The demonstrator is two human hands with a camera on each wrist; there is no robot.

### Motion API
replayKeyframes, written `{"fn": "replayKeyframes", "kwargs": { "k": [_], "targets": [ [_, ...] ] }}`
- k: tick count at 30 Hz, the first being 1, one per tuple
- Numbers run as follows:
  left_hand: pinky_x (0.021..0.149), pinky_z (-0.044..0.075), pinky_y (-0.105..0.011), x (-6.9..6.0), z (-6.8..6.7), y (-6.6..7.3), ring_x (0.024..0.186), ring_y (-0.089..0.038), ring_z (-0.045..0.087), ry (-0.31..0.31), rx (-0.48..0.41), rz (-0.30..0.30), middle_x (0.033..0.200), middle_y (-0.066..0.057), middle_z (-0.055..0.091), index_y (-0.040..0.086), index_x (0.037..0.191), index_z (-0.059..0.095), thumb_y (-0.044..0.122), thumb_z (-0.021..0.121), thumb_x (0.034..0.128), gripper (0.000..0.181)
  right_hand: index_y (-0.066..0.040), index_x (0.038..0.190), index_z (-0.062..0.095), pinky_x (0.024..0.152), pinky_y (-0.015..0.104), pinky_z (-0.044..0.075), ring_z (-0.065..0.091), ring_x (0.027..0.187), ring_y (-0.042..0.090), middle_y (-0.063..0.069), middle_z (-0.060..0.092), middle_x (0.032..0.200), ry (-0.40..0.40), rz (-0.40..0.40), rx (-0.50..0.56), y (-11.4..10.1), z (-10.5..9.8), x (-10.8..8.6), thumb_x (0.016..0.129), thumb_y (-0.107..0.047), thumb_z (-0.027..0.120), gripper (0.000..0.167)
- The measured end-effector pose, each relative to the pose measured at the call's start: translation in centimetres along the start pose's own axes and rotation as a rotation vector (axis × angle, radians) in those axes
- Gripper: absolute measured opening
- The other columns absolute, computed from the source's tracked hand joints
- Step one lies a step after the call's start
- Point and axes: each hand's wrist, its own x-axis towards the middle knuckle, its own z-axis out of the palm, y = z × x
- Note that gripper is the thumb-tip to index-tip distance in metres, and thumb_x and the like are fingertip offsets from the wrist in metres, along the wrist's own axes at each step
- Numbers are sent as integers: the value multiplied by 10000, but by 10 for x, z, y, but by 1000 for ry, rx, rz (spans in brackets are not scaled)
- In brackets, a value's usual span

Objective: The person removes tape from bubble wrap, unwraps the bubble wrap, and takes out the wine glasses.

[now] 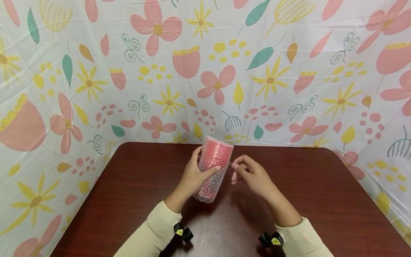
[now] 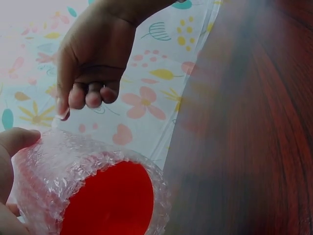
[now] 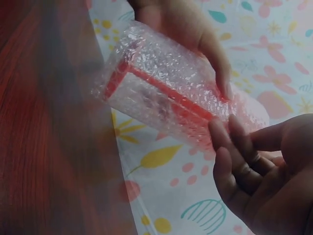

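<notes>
A red and white object [image 1: 216,153] wrapped in bubble wrap is held tilted above the table by my left hand [image 1: 196,175]. The thumb lies across its front and the fingers go round behind. In the left wrist view, the red round end [image 2: 115,200] shows through the bubble wrap [image 2: 63,159]. My right hand [image 1: 253,175] is close by the object's right side, pinching a small clear strip [image 1: 230,164] at the wrap's edge between thumb and forefinger. Whether the strip is tape or wrap I cannot tell. In the right wrist view its fingertips hide the strip.
The dark red-brown wooden table [image 1: 128,196] lies under both hands. A white cloth [image 1: 273,100] with pink, yellow and green flower prints hangs behind it and along its sides. Each wrist wears a small black camera [image 1: 183,232] over a cream sleeve.
</notes>
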Motion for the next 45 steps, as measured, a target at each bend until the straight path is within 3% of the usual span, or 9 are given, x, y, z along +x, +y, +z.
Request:
{"fn": "replayKeyframes", "kwargs": {
  "k": [5, 12, 19, 25, 30, 38, 45],
  "targets": [
    [896, 549, -416, 1, 0, 0, 1067, -207, 623, 17, 10, -6, 1237, -30, 567, 331, 1515, 317, 476, 838, 792, 903, 33, 1121, 545, 684, 459, 600, 735, 700, 271, 169, 682, 744, -28, 14, 37, -3, -2, 0, 1068, -169, 505, 212],
    [921, 542, -423, -1, 1, 2, 1094, -210, 612, 9, -7, -7, 1266, -37, 547, 326, 1512, 314, 433, 849, 794, 902, 96, 1147, 525, 708, 352, 603, 739, 785, 233, 222, 713, 877, -69, 36, 74, 0, -4, 1, 1063, -165, 504, 275],
    [969, 527, -460, -3, 2, 4, 1194, -235, 596, -51, -33, 3, 1424, -16, 499, 357, 1525, 283, 406, 843, 810, 910, 8, 1046, 546, 716, 413, 606, 719, 739, 272, 160, 663, 779, -37, 45, 60, 1, -2, 2, 1021, -237, 613, 256],
    [941, 533, -462, -5, 1, 5, 1171, -251, 617, -115, -19, -24, 1447, -21, 525, 449, 1533, 240, 473, 819, 817, 921, 27, 1074, 546, 726, 409, 610, 724, 791, 327, 172, 693, 818, -31, 56, 57, 3, -1, 2, 1035, -205, 581, 238],
    [924, 539, -470, -5, 1, 4, 1190, -270, 602, -163, -47, -27, 1475, -15, 485, 502, 1525, 224, 400, 792, 853, 885, 56, 1098, 545, 733, 403, 610, 732, 809, 313, 207, 712, 863, -10, 70, 40, 5, 1, 3, 1040, -170, 561, 234],
    [905, 551, -446, -4, 1, 3, 1129, -245, 617, -106, -13, -12, 1323, -36, 542, 396, 1539, 264, 384, 826, 822, 911, 59, 1123, 543, 755, 426, 611, 730, 836, 333, 255, 703, 920, -3, 67, 14, 7, 2, 2, 1052, -156, 531, 226],
    [1008, 496, -485, -2, 3, 2, 1245, -239, 546, -52, 30, 9, 1463, -6, 465, 332, 1543, 308, 400, 857, 784, 940, 62, 1158, 550, 760, 437, 608, 729, 858, 356, 242, 713, 946, -31, 42, -2, 7, 3, 2, 1076, -141, 472, 232]
  ]
}}
